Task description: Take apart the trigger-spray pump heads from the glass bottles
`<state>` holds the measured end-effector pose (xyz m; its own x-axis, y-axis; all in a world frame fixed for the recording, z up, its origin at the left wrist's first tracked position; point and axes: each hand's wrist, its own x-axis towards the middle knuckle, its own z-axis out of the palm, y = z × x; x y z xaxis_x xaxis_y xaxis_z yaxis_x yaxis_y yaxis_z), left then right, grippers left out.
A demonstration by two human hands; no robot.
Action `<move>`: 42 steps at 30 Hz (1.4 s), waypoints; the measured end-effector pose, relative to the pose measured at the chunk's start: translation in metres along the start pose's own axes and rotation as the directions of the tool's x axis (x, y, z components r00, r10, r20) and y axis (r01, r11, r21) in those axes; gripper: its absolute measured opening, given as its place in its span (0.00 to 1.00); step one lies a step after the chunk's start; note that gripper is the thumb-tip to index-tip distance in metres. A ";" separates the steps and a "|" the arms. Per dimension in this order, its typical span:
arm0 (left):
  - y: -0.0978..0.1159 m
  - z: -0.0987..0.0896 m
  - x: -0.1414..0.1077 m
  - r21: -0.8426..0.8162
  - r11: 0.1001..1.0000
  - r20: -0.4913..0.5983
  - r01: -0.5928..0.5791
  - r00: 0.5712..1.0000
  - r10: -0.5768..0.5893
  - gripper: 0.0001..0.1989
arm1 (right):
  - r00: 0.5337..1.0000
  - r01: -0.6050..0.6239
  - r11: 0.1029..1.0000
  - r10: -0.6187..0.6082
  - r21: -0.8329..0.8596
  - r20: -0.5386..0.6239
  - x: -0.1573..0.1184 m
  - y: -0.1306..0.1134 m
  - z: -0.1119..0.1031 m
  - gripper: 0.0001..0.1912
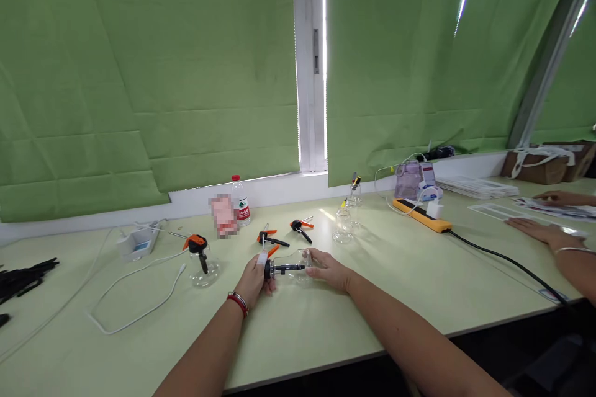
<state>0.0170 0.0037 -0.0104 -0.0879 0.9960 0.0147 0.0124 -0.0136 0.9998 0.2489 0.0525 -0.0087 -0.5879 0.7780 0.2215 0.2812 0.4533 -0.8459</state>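
Tilted on its side above the table, a clear glass bottle (298,258) is held between my two hands. My left hand (252,279) is closed round its black dispenser top, which has an orange lever (273,251); a black tube runs inside the glass. The fingers of my right hand (328,270) wrap the bottle's rounded base. Just beyond lie two loose black-and-orange dispenser tops, one nearer (271,238) and one farther right (302,228). To the left stands another glass bottle (205,273) fitted with such a top.
Two glass bottles, one nearer (343,232) and one behind (355,195), stand right of centre. A water bottle (241,201) is near the wall. An orange power strip (421,216) trails a black cord. White cable (135,267) lies left. Another person's hands (531,228) rest at right.
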 end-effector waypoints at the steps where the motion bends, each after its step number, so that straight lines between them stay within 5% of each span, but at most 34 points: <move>1: 0.000 0.000 0.000 0.006 1.000 -0.001 -0.009 1.000 0.009 0.24 | 1.000 0.007 1.000 -0.007 -0.014 -0.003 0.001 0.001 0.000 0.30; 7: 0.003 0.001 -0.004 0.088 0.996 -0.012 0.008 1.000 -0.007 0.27 | 0.998 0.054 0.997 -0.053 -0.062 0.016 0.007 0.005 0.001 0.24; 19: 0.003 0.001 -0.004 0.095 0.995 -0.036 0.016 0.999 -0.013 0.25 | 0.996 0.080 0.994 -0.077 -0.076 0.036 0.007 0.005 0.001 0.30; 27: 0.008 0.001 -0.005 0.046 0.997 -0.063 0.056 0.997 -0.053 0.23 | 0.994 0.020 0.995 -0.009 -0.102 0.108 -0.002 0.005 -0.001 0.51; 42: 0.010 0.004 -0.009 0.097 0.995 -0.078 0.005 0.997 0.003 0.24 | 0.994 -0.019 0.995 0.029 -0.094 0.108 -0.001 0.002 -0.004 0.40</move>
<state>0.0218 -0.0053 -0.0009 -0.1654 0.9861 0.0181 0.1081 -0.0001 0.9941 0.2529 0.0540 -0.0088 -0.6583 0.7390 0.1432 0.3624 0.4778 -0.8002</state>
